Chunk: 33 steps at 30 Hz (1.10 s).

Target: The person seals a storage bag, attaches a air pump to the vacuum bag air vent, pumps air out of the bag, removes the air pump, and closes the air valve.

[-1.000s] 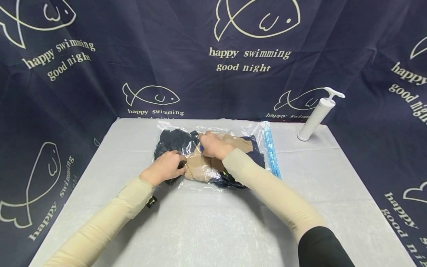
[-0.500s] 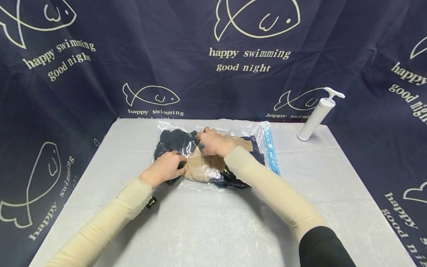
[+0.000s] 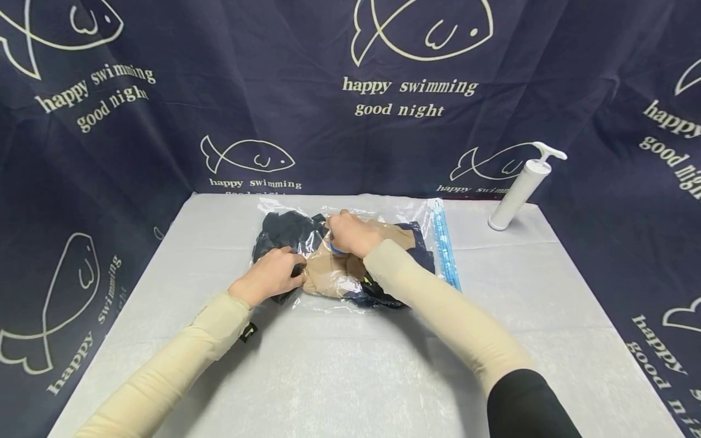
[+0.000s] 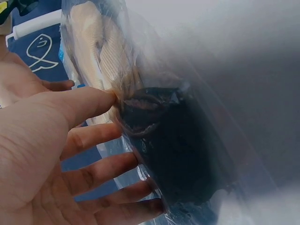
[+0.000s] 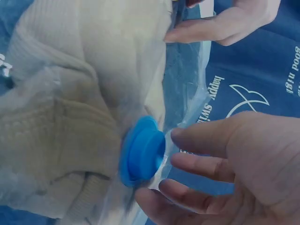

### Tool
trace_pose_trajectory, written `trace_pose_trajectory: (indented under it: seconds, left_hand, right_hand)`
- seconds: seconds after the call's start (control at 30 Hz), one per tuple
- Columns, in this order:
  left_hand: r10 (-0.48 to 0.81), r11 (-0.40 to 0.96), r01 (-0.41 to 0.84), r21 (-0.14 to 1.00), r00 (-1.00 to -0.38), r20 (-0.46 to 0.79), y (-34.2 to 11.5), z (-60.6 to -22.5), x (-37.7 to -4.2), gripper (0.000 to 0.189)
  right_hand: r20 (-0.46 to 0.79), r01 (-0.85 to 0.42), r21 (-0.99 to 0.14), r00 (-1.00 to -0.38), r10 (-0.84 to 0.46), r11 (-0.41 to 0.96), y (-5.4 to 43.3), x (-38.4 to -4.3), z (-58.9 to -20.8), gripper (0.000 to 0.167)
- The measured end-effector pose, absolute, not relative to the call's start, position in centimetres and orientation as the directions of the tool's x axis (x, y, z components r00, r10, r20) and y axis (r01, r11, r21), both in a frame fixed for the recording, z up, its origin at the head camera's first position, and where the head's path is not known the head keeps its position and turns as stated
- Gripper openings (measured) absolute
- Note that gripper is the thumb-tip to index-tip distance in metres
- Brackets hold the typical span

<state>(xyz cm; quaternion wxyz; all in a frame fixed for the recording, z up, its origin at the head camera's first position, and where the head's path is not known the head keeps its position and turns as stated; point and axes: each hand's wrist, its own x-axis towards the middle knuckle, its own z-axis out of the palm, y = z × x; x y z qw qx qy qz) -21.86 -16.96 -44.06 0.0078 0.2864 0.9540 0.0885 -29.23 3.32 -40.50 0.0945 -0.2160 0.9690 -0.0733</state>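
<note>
A clear vacuum storage bag [image 3: 427, 212] lies flat toward the back of the table, with dark and beige folded clothes [image 3: 328, 274] inside. My left hand [image 3: 274, 274] rests at its left part; in the left wrist view, spread fingers and thumb touch the plastic over the dark cloth. Over the middle of the bag is my right hand [image 3: 352, 234]. The right wrist view shows a round blue valve [image 5: 146, 152] on the plastic, beige knit behind it. Loosely bent fingertips of the right hand sit right beside this valve, without gripping it.
A blue zip strip [image 3: 446, 249] runs along the bag's right end. Beyond it, a white hand pump [image 3: 519, 194] with a T-handle stands upright at the table's back right corner. Dark blue fabric [image 3: 350, 152] printed with fish hangs around the table [image 3: 339, 377].
My right hand has shifted slightly over the bag, and more of the blue valve shows under it. The left hand stays in place.
</note>
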Motion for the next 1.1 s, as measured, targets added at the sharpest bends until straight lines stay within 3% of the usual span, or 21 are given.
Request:
trace_pose_trajectory:
  seconds: [0.33, 0.53, 0.77, 1.0, 1.1]
  left_hand:
    - [0.55, 0.818, 0.548, 0.176, -0.834, 0.039, -17.0, -44.1, -22.0, 0.027]
    - [0.554, 0.813, 0.553, 0.18, -0.831, 0.05, -17.0, -44.2, -21.9, 0.025]
    - [0.567, 0.803, 0.57, 0.175, -0.821, 0.075, -17.1, -44.2, -21.9, 0.02]
    - [0.549, 0.818, 0.549, 0.171, -0.834, 0.053, -17.0, -44.2, -22.0, 0.023]
    - [0.546, 0.82, 0.545, 0.174, -0.837, 0.048, -17.0, -44.2, -21.9, 0.024]
  right_hand:
    - [-0.163, -0.447, -0.171, -0.866, -0.473, 0.878, 3.0, -29.2, -40.7, 0.019]
    - [-0.127, -0.525, -0.184, -0.826, -0.55, 0.831, 3.1, -29.1, -40.6, 0.009]
    - [-0.1, -0.623, -0.211, -0.752, -0.651, 0.753, 3.5, -29.5, -40.5, 0.026]
    - [-0.06, -0.591, -0.199, -0.789, -0.611, 0.782, 3.9, -30.0, -40.0, 0.037]
    - [-0.045, -0.575, -0.207, -0.803, -0.595, 0.792, 4.0, -30.1, -40.0, 0.034]
